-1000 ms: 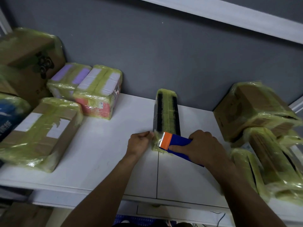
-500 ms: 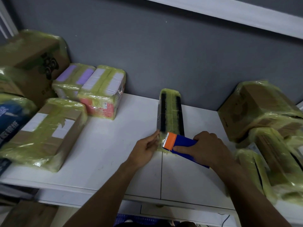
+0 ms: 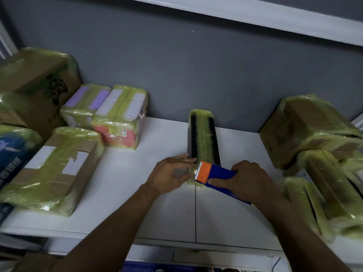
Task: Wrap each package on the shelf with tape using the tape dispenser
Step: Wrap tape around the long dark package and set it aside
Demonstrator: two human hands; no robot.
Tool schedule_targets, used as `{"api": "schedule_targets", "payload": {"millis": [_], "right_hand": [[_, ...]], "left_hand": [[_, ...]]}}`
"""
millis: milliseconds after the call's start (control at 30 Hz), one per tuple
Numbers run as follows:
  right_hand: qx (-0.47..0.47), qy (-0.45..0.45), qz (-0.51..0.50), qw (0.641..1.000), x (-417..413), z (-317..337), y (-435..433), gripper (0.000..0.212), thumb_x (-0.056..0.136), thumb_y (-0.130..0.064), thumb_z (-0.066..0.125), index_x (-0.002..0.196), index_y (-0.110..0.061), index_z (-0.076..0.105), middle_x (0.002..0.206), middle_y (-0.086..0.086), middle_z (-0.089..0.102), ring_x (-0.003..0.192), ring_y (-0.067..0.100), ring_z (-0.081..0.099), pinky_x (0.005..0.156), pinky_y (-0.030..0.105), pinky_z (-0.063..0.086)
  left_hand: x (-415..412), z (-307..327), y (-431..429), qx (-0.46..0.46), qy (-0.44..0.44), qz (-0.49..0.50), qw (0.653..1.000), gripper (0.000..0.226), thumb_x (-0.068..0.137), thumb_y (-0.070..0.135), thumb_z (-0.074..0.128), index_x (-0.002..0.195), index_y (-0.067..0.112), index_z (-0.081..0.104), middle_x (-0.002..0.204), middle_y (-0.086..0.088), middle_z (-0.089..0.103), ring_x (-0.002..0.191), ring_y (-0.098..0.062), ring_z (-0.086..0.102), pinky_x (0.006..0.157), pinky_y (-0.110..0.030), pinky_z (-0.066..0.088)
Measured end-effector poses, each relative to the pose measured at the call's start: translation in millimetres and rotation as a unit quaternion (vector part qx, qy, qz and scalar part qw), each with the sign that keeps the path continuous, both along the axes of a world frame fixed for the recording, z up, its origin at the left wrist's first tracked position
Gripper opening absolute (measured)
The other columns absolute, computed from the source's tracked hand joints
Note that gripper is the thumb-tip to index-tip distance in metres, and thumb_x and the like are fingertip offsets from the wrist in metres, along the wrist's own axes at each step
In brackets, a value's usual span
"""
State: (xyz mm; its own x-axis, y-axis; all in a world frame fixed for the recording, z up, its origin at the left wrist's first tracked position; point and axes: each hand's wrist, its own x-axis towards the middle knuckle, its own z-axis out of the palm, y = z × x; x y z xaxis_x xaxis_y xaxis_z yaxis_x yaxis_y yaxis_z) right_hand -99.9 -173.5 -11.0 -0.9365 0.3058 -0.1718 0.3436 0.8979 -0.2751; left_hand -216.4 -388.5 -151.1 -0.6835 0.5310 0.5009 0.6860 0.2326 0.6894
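Head view, the only one: a long narrow black package [image 3: 203, 138] lies on the white shelf [image 3: 167, 193], its far end near the grey wall [image 3: 196, 65], already banded lengthwise in yellowish tape. The right hand [image 3: 249, 180] is clamped around the blue body of the tape dispenser [image 3: 216, 176], whose orange toothed head sits against the package's near end. The left hand [image 3: 170, 176] rests beside it, fingers [image 3: 186, 159] spread and flat against the package's near left corner, not gripping anything; it seems to be pressing tape down or steadying the box. The two hands are close together, either side of that end. Wrapped boxes [image 3: 59, 167] crowd the left of the shelf, and more wrapped parcels [image 3: 314, 130] are stacked on the right. Judged step: finishing a band at the near end of the black package. The next move likely calls for tilting the teeth to tear the tape cleanly while the left hand holds the package from sliding, then smoothing the loose end.
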Motion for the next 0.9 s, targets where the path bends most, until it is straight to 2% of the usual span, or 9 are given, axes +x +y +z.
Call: {"api": "schedule_targets", "payload": {"millis": [167, 233, 300, 467, 567, 633, 800, 900], "right_hand": [[-0.009, -0.004, 0.007, 1.000, 8, 14, 5, 0.082, 0.049, -0.092, 0.056, 0.090, -0.021, 0.058, 0.077, -0.013, 0.053, 0.067, 0.004, 0.056, 0.054, 0.016, 0.039], [0.002, -0.011, 0.007, 1.000, 10, 23, 12, 0.079, 0.057, -0.089, 0.063, 0.097, -0.020, 0.061, 0.080, -0.012, 0.054, 0.072, 0.005, 0.057, 0.057, 0.016, 0.043], [0.012, -0.017, 0.012, 1.000, 10, 26, 16, 0.084, 0.056, -0.089, 0.062, 0.103, -0.019, 0.062, 0.083, -0.011, 0.054, 0.075, 0.007, 0.058, 0.062, 0.018, 0.048], [0.038, -0.007, 0.001, 0.999, 9, 16, 17, 0.077, 0.061, -0.087, 0.069, 0.098, -0.021, 0.059, 0.078, -0.010, 0.051, 0.076, 0.008, 0.059, 0.058, 0.019, 0.046], [0.036, -0.007, -0.007, 0.999, 4, 13, 19, 0.082, 0.059, -0.088, 0.071, 0.100, -0.017, 0.063, 0.080, -0.009, 0.057, 0.076, 0.009, 0.062, 0.062, 0.022, 0.052], [0.035, -0.012, -0.008, 0.999, 0, 11, 21, 0.083, 0.058, -0.088, 0.071, 0.101, -0.018, 0.063, 0.081, -0.009, 0.058, 0.076, 0.010, 0.062, 0.062, 0.022, 0.052], [0.025, -0.023, -0.008, 0.999, -3, 9, 24, 0.086, 0.062, -0.086, 0.070, 0.113, -0.016, 0.064, 0.083, -0.011, 0.054, 0.069, 0.008, 0.056, 0.058, 0.018, 0.043], [0.016, -0.027, -0.009, 0.999, -1, 6, 27, 0.085, 0.064, -0.084, 0.069, 0.114, -0.015, 0.065, 0.085, -0.010, 0.055, 0.066, 0.007, 0.053, 0.056, 0.017, 0.041]], "left_hand": [[1, -6, 1, 0.023, 0.025, -0.025, 0.999, 0.042, 0.091, 0.037, 0.074, 0.128, 0.016, 0.071, 0.136, 0.006, 0.065, 0.123, -0.007, 0.063, 0.102, -0.039, 0.054], [0, -7, 3, 0.018, 0.035, -0.031, 0.999, 0.040, 0.093, 0.038, 0.071, 0.127, 0.017, 0.071, 0.136, 0.006, 0.065, 0.122, -0.008, 0.063, 0.101, -0.039, 0.055], [-4, -5, 4, 0.000, 0.037, -0.034, 0.999, 0.039, 0.095, 0.038, 0.070, 0.128, 0.018, 0.071, 0.136, 0.008, 0.065, 0.122, -0.007, 0.063, 0.100, -0.040, 0.055], [-2, -1, 7, -0.069, 0.061, -0.050, 0.994, 0.040, 0.101, 0.035, 0.059, 0.136, 0.017, 0.060, 0.137, 0.006, 0.058, 0.124, -0.009, 0.055, 0.102, -0.030, 0.049], [1, 2, 8, -0.072, 0.064, -0.053, 0.994, 0.041, 0.100, 0.026, 0.062, 0.140, 0.021, 0.056, 0.137, 0.006, 0.055, 0.122, -0.010, 0.054, 0.099, -0.024, 0.049], [2, 3, 7, -0.069, 0.078, -0.049, 0.993, 0.040, 0.097, 0.024, 0.065, 0.137, 0.022, 0.060, 0.137, 0.007, 0.056, 0.122, -0.010, 0.055, 0.097, -0.023, 0.050], [0, 12, 12, -0.065, 0.075, -0.019, 0.995, 0.044, 0.090, 0.051, 0.070, 0.122, 0.021, 0.071, 0.128, 0.012, 0.062, 0.116, -0.006, 0.058, 0.089, -0.029, 0.056], [-2, 12, 15, -0.068, 0.109, -0.025, 0.991, 0.036, 0.094, 0.048, 0.065, 0.115, 0.019, 0.072, 0.126, 0.012, 0.063, 0.116, -0.009, 0.056, 0.085, -0.033, 0.056]]}}
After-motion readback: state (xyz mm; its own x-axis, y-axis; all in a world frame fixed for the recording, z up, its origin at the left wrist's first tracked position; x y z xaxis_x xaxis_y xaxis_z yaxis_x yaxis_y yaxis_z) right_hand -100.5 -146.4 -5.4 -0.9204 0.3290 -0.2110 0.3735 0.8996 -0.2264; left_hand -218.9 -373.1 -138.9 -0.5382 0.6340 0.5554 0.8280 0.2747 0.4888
